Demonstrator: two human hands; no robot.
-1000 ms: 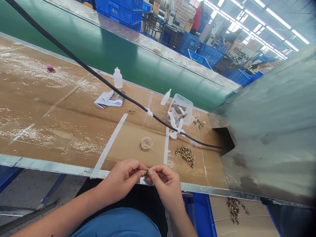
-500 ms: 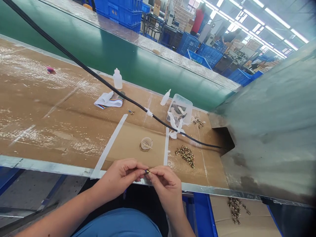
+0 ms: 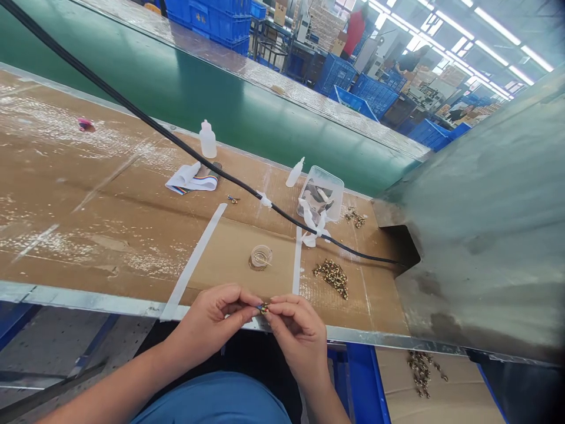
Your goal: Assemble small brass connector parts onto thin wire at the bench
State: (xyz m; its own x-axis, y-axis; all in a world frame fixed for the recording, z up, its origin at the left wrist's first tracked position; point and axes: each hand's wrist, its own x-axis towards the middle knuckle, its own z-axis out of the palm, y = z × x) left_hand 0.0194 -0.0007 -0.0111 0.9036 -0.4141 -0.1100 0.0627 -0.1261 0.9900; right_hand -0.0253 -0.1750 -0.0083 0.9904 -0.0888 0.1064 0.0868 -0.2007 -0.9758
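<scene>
My left hand (image 3: 222,315) and my right hand (image 3: 296,327) meet at the table's front edge. Their fingertips pinch a tiny gold-coloured piece with blue and dark spots (image 3: 263,308) from both sides. It is too small to name, and the fingers cover part of it. Just beyond the hands stands a small round clear tub (image 3: 261,257) with a thin stick across it. A pile of small gold-and-dark pieces (image 3: 332,278) lies to the right of the white tape. Further back on the cardboard are a few loose pieces with some blue (image 3: 233,200).
A black cable (image 3: 176,141) crosses above the table. Behind it stand a white squeeze bottle (image 3: 208,141), a smaller bottle (image 3: 295,172) and a clear plastic box (image 3: 338,194). A striped ribbon (image 3: 194,179) lies left. A metal housing (image 3: 481,235) bounds the right. More pieces (image 3: 419,371) lie lower right.
The small piece has turned a little between my fingertips, and more of its gold and coloured surface shows. Both hands stay in nearly the same place.
</scene>
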